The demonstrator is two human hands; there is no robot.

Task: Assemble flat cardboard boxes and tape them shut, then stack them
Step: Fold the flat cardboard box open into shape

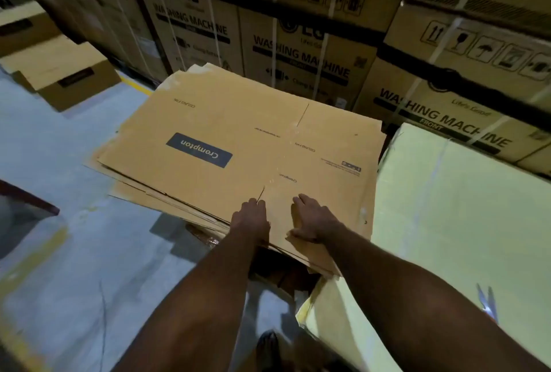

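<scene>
Left hand and right hand press flat at 6 o'clock on my flat box; folding, taping, stacking are left.

One wide-angle camera, worn on the head, looks forward and steeply down along both bare forearms. The left hand and right hand sit just below mid-frame, close to the lens. Just beyond the fingers, the stack of flat cardboard fills the centre. Well beyond them, washing machine cartons cross the top and lean outward towards the corners. The floor lies left of the fingers and a pale yellow box right. A shoe shows at the bottom edge.
</scene>
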